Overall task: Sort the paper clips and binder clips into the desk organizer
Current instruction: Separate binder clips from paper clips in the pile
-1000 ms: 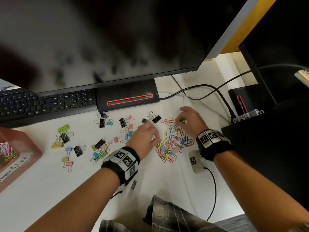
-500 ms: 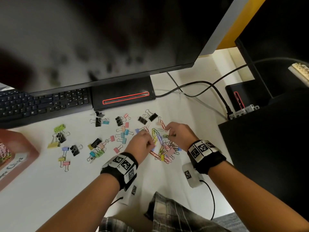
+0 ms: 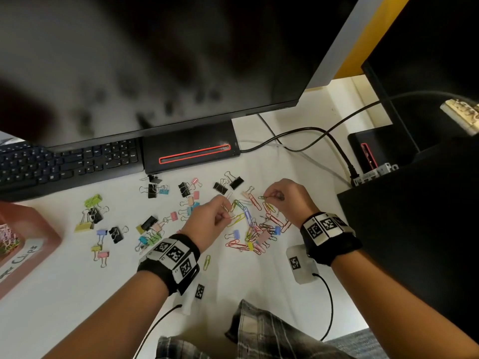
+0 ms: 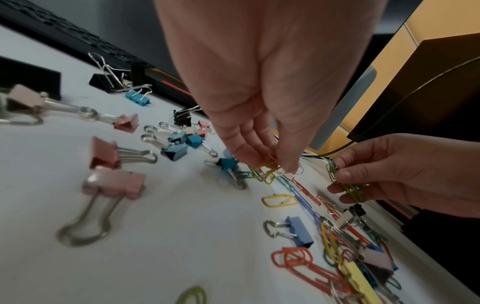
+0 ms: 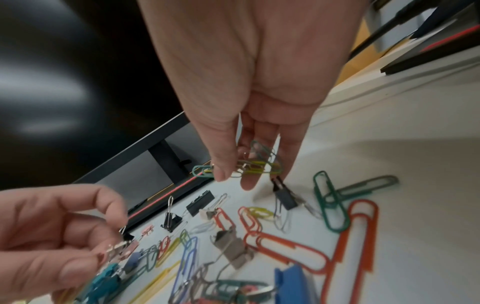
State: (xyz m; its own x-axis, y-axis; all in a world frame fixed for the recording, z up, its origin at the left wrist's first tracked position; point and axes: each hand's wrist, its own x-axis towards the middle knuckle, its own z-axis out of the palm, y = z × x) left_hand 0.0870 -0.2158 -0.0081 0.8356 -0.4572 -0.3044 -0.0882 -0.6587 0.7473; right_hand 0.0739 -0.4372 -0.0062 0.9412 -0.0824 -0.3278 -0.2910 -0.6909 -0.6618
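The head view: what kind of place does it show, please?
Most likely an office desk or computer workstation. A large monitor stands over a black keyboard, cables run across the white desk, and a desk organizer sits at the left edge.

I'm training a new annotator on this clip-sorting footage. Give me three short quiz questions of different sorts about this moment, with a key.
1. True or false: the right hand holds several paper clips pinched together.
2. Multiple choice: where does the desk organizer sit in the head view? A) far left edge B) beside the right wrist C) behind the keyboard
3. Fill in: the left hand pinches clips above the mixed ____ on the desk.

Key: 1 true; 2 A; 3 pile
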